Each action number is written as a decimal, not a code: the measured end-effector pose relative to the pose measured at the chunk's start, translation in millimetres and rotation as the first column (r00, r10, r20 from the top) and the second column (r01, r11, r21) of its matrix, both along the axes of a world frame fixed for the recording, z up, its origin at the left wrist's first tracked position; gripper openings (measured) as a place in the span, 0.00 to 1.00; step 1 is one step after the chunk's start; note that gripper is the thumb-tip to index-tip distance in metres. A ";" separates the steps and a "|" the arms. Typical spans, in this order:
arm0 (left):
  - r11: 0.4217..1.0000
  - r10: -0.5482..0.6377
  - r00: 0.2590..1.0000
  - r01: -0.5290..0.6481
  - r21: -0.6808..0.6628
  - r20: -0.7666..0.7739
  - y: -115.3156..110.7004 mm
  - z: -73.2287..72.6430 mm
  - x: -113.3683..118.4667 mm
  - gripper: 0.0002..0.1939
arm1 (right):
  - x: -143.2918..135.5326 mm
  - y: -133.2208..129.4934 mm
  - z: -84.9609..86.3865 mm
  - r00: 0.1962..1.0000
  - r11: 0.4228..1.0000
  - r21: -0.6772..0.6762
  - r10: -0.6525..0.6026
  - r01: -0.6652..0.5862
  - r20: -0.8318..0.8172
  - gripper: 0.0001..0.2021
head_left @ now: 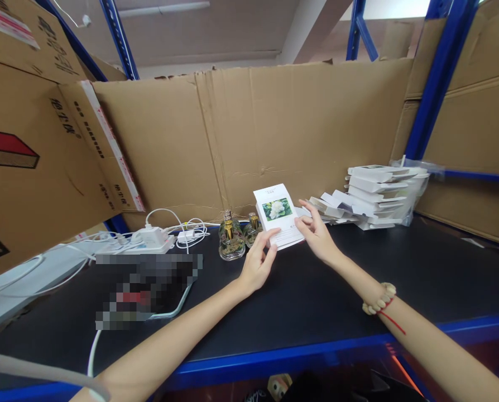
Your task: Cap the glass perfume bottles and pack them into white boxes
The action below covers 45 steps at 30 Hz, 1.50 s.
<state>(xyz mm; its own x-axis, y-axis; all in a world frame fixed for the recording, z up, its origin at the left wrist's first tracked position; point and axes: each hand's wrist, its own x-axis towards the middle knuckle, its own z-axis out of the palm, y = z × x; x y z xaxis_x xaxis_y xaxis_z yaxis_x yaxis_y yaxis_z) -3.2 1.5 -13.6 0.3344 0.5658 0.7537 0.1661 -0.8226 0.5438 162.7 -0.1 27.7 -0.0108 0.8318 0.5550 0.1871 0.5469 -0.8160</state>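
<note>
A white box (279, 226) with a picture of a white flower and green leaves is held up at a tilt over the black tabletop. Fingers and thumb of my left hand (258, 263) close on its lower left corner. My right hand (316, 231) touches its right edge with thumb and lower fingers, while the index finger points up, away from it. Just left of the box stand a glass bottle (231, 243) with a gold neck and a smaller bottle (253, 224), partly hidden behind my left hand and the box.
Stacked white boxes (379, 195) and loose flattened ones (337, 206) lie at the back right. A white power strip (153, 240) with cables and a pixelated device (157, 290) sit on the left. Cardboard walls (295, 123) enclose the black table (316, 307), edged by a blue beam (283, 359).
</note>
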 end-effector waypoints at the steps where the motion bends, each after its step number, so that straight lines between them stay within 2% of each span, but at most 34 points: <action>1: 1.000 -0.011 1.000 0.011 -0.004 -0.004 0.2 0.2 0.0 0.18 | -0.8 -0.9 2.2 1.000 0.999 -0.034 0.012 -0.013 -0.027 0.37; 6: 0.999 -0.022 1.000 0.023 0.040 -0.022 -1.1 1.8 0.3 0.18 | -5.0 -6.2 11.0 0.997 0.985 -0.163 0.050 -0.060 -0.064 0.37; 10: 0.996 -0.004 1.000 0.006 0.086 -0.015 -1.9 1.7 0.2 0.16 | -6.4 -8.7 12.3 0.994 0.978 -0.180 0.097 -0.105 -0.056 0.33; 14: 0.993 0.028 1.000 -0.028 0.116 0.000 -0.3 0.2 -0.2 0.15 | -6.1 -9.1 10.9 0.988 0.970 -0.193 0.138 -0.149 -0.066 0.34; 19: 0.997 0.050 0.998 -0.053 0.061 0.045 0.8 -0.4 -0.3 0.16 | -6.3 -9.0 6.3 0.973 0.948 -0.229 0.232 -0.223 0.013 0.39; 22: 0.996 0.035 0.999 -0.039 0.085 0.039 0.6 -0.3 0.5 0.14 | -8.2 -10.1 4.4 0.970 0.944 -0.248 0.239 -0.219 0.054 0.37; 25: 0.995 0.041 0.998 -0.044 0.093 0.037 0.3 -0.3 1.3 0.14 | -10.2 -11.4 5.0 0.971 0.950 -0.220 0.236 -0.223 0.033 0.38; 31: 0.998 0.055 0.998 -0.055 -0.027 0.024 -0.8 0.3 2.1 0.16 | -7.3 -8.8 8.0 0.971 0.950 -0.208 0.237 -0.231 0.005 0.44; 35: 0.998 0.068 0.997 -0.068 0.004 0.022 0.9 -1.7 2.2 0.20 | -5.8 -8.4 9.5 0.972 0.946 -0.227 0.234 -0.230 -0.011 0.40; 40: 0.995 0.056 0.998 -0.060 0.085 0.039 2.6 -4.2 2.0 0.17 | -7.7 -10.7 9.6 0.966 0.926 -0.276 0.247 -0.258 -0.074 0.32; 45: 0.990 0.072 0.996 -0.078 0.118 0.051 1.3 -4.3 2.3 0.17 | -7.8 -10.7 8.6 0.961 0.909 -0.313 0.253 -0.275 -0.111 0.28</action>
